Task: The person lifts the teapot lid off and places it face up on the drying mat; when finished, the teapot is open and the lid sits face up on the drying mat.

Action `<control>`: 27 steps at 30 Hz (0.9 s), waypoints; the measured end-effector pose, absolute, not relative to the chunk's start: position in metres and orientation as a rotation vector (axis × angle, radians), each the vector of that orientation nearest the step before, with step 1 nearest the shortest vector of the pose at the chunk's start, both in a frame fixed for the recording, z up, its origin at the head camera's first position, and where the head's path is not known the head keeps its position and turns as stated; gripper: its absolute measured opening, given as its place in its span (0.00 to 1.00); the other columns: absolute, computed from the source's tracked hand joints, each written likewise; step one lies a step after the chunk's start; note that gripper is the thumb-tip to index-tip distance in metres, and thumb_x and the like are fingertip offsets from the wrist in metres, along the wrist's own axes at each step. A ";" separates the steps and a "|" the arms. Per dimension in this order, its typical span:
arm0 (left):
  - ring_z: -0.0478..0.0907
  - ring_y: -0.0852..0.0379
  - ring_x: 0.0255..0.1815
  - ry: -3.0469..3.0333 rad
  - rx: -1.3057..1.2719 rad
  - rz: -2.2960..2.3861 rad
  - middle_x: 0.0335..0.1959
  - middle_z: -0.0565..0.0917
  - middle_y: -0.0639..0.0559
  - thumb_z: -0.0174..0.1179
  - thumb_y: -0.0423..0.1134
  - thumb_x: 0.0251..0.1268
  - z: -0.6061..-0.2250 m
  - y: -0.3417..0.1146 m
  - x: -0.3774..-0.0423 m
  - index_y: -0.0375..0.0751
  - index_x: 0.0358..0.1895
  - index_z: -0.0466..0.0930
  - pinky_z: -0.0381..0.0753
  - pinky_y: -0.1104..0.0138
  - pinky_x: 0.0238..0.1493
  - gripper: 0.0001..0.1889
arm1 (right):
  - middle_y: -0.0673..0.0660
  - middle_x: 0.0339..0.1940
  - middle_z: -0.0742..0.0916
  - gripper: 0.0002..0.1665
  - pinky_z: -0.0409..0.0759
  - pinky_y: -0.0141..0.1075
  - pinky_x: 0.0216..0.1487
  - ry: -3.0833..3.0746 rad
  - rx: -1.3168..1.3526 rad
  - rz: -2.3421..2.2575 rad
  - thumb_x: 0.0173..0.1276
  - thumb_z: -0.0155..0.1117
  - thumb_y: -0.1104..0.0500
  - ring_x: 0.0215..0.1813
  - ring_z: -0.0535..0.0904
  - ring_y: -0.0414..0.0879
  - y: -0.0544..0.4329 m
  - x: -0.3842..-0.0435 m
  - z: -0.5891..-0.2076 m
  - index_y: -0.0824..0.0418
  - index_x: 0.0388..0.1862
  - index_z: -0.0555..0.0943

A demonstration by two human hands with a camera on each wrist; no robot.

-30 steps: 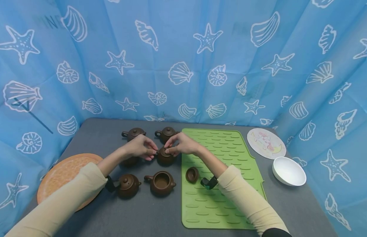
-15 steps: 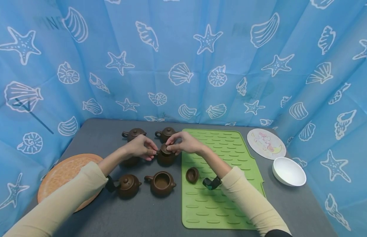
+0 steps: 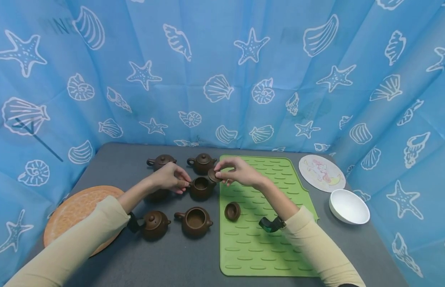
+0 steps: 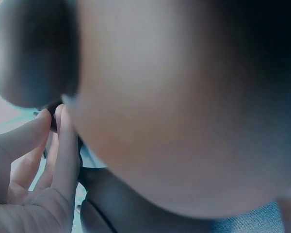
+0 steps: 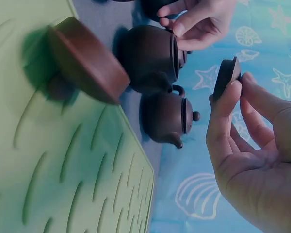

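In the head view my right hand (image 3: pixel 240 172) pinches a small brown teapot lid (image 3: pixel 213 175), tilted, just right of a lidless brown teapot (image 3: pixel 201 189). The right wrist view shows the lid (image 5: pixel 226 77) between thumb and fingertips. My left hand (image 3: pixel 170 178) pinches that teapot's handle on its left side. Another lid (image 3: pixel 232 211) lies upturned on the green mat (image 3: pixel 265 255). Nearer to me stands a second lidless teapot (image 3: pixel 196 223), its inside showing. In the left wrist view, dark blurred teapots cover much of the picture.
Lidded teapots stand around: one (image 3: pixel 202 163) at the back, one (image 3: pixel 162 161) back left, one (image 3: pixel 155 226) front left by my left wrist. Behind my left hand another is mostly hidden. An orange round mat (image 3: pixel 79 203) lies left; a printed plate (image 3: pixel 321 173) and white bowl (image 3: pixel 349 206) are right.
My right hand has lifted the lid off the teapot and moved it to the right, uncovering the opening. My left hand has stayed at the handle.
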State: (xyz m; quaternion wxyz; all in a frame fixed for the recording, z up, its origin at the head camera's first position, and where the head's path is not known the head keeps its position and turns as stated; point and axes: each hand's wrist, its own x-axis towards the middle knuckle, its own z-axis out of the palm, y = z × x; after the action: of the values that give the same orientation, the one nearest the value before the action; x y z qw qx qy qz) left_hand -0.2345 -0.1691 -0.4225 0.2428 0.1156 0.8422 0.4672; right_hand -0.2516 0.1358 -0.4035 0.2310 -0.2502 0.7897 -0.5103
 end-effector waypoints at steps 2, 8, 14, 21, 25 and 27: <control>0.90 0.53 0.38 2.303 0.305 1.275 0.46 0.91 0.33 0.66 0.28 0.76 -0.422 -0.169 -0.234 0.29 0.51 0.89 0.95 0.61 0.44 0.08 | 0.67 0.60 0.85 0.16 0.92 0.58 0.50 2.166 -0.676 -1.414 0.83 0.64 0.61 0.39 0.88 0.45 0.142 -0.250 -0.403 0.67 0.63 0.80; 0.91 0.51 0.39 2.290 0.318 1.281 0.46 0.90 0.31 0.66 0.28 0.76 -0.421 -0.170 -0.234 0.28 0.52 0.88 0.95 0.58 0.46 0.08 | 0.73 0.73 0.80 0.30 0.87 0.68 0.58 2.089 -0.671 -1.477 0.85 0.58 0.65 0.42 0.90 0.47 0.162 -0.243 -0.400 0.66 0.82 0.67; 0.90 0.52 0.39 2.283 0.312 1.278 0.46 0.90 0.32 0.66 0.28 0.76 -0.421 -0.170 -0.235 0.29 0.52 0.88 0.95 0.58 0.46 0.08 | 0.72 0.82 0.71 0.32 0.86 0.58 0.66 1.998 -0.688 -1.539 0.83 0.53 0.71 0.57 0.91 0.67 0.183 -0.234 -0.397 0.63 0.84 0.67; 0.90 0.53 0.39 2.294 0.301 1.274 0.47 0.90 0.31 0.66 0.28 0.76 -0.422 -0.171 -0.236 0.31 0.52 0.89 0.95 0.60 0.45 0.08 | 0.72 0.82 0.71 0.29 0.90 0.45 0.64 2.021 -0.718 -1.529 0.81 0.63 0.66 0.61 0.87 0.74 0.204 -0.221 -0.398 0.65 0.78 0.72; 0.90 0.52 0.39 2.295 0.307 1.272 0.47 0.90 0.31 0.66 0.28 0.77 -0.423 -0.171 -0.237 0.31 0.52 0.89 0.95 0.59 0.46 0.08 | 0.72 0.80 0.73 0.31 0.90 0.43 0.62 2.041 -0.721 -1.518 0.78 0.69 0.66 0.59 0.90 0.70 0.213 -0.211 -0.402 0.65 0.76 0.73; 0.90 0.52 0.39 2.296 0.309 1.270 0.47 0.90 0.32 0.66 0.28 0.77 -0.423 -0.171 -0.237 0.31 0.52 0.89 0.95 0.59 0.46 0.08 | 0.74 0.78 0.73 0.31 0.91 0.45 0.62 2.038 -0.728 -1.514 0.78 0.69 0.67 0.59 0.90 0.70 0.218 -0.206 -0.404 0.66 0.77 0.72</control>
State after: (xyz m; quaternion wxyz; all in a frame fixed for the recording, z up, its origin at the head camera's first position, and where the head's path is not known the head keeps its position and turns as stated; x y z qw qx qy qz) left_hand -0.2369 -0.1711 -0.4233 0.2475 0.1134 0.8420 0.4658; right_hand -0.2063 0.2181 -0.4038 0.2474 -0.2670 0.7477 -0.5554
